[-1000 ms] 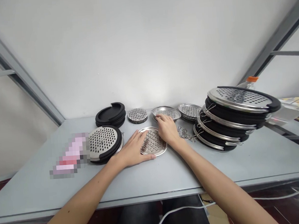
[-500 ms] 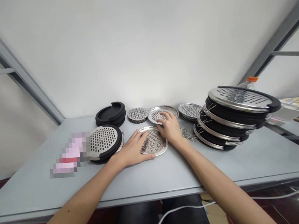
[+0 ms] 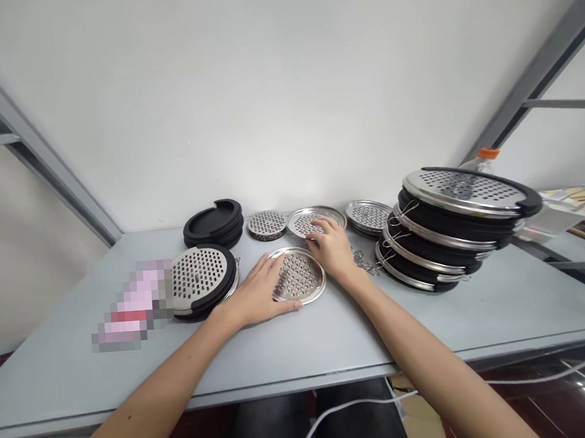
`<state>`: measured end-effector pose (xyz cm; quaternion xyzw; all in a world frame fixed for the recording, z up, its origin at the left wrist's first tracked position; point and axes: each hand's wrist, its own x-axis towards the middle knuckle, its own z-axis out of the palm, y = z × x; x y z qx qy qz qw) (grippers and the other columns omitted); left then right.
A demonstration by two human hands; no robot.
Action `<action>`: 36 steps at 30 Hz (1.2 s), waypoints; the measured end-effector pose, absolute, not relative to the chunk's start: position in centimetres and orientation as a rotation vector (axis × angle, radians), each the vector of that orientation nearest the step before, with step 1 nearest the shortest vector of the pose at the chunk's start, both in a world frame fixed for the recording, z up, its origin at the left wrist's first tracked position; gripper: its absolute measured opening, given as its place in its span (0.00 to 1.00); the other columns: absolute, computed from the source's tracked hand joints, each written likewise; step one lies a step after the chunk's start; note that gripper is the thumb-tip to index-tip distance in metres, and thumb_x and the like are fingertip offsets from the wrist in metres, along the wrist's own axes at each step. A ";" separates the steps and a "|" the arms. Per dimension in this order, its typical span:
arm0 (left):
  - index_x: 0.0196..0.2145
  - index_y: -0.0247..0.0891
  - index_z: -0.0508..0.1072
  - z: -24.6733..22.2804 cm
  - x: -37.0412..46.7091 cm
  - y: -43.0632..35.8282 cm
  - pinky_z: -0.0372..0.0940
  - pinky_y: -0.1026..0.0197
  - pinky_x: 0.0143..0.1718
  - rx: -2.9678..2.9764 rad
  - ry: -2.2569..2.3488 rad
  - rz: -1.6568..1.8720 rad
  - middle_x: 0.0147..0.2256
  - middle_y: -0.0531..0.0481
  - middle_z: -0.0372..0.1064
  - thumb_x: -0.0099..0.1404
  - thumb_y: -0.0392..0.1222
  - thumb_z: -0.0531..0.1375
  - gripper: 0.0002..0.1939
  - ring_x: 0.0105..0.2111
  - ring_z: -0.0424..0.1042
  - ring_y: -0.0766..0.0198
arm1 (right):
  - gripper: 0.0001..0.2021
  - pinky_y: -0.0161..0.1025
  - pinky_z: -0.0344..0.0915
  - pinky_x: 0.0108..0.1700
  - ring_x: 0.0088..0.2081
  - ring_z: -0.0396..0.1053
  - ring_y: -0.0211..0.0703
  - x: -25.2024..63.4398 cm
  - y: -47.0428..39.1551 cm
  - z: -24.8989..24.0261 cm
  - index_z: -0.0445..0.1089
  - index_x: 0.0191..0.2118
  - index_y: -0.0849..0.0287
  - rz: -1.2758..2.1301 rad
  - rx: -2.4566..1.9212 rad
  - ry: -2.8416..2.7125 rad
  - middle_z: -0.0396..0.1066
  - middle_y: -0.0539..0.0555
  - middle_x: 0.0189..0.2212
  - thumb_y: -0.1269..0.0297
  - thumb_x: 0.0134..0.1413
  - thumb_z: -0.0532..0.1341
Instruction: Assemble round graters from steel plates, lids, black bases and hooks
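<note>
A round metal grater disc [image 3: 300,277] with a raised rim lies flat on the table in front of me. My left hand [image 3: 258,293] rests against its left side, fingers stretched out and thumb apart along the near rim. Over its far right edge is my right hand [image 3: 331,248], fingers bent and apart from the thumb. Those fingers overlap a second rimmed metal disc [image 3: 300,222] behind; whether they touch it I cannot tell. Several small metal clips [image 3: 364,262] lie right of my right hand.
To the left stand a grater stack with black rims [image 3: 201,279] and black plastic rings [image 3: 213,228]. Smaller perforated discs [image 3: 267,223] and rimmed discs [image 3: 368,215] line the wall. A tall leaning stack [image 3: 464,194] rises at right, before an orange-capped bottle [image 3: 488,154].
The whole view has shifted slightly as my head moved. Both hands stay in the same places around the disc, and nothing on the table has visibly moved.
</note>
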<state>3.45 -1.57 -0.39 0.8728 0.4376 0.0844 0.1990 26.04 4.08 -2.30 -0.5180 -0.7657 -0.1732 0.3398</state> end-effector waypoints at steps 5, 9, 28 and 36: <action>0.67 0.35 0.38 -0.5 3.4 -1.5 0.43 0.47 0.64 2.454 1.222 0.231 0.67 0.42 0.34 0.55 0.72 0.53 0.55 0.66 0.33 0.47 | 0.06 0.53 0.63 0.52 0.53 0.61 0.57 26.1 4.1 -2.3 0.77 0.33 0.60 -0.409 -1.401 -2.015 0.70 0.61 0.46 0.71 0.50 0.62; 0.67 0.37 0.39 -0.5 3.4 -1.5 0.43 0.46 0.64 2.449 1.211 0.258 0.67 0.41 0.35 0.55 0.72 0.54 0.54 0.66 0.33 0.47 | 0.06 0.52 0.63 0.52 0.53 0.61 0.56 26.2 4.0 -2.3 0.77 0.31 0.59 -0.387 -1.389 -2.015 0.71 0.60 0.45 0.72 0.51 0.61; 0.66 0.38 0.46 -0.1 3.4 -1.8 0.44 0.45 0.63 2.464 1.219 0.221 0.67 0.42 0.37 0.56 0.72 0.52 0.50 0.66 0.33 0.46 | 0.07 0.50 0.62 0.54 0.52 0.63 0.50 24.6 2.4 -1.3 0.72 0.37 0.57 -0.091 -1.077 -1.948 0.67 0.59 0.49 0.70 0.56 0.57; 0.66 0.41 0.47 -0.2 3.4 -1.7 0.44 0.44 0.63 2.466 1.204 0.241 0.66 0.42 0.40 0.57 0.72 0.52 0.48 0.66 0.33 0.45 | 0.06 0.49 0.65 0.49 0.45 0.66 0.49 25.1 2.7 -1.4 0.73 0.35 0.56 -0.125 -1.115 -1.762 0.66 0.58 0.42 0.69 0.56 0.58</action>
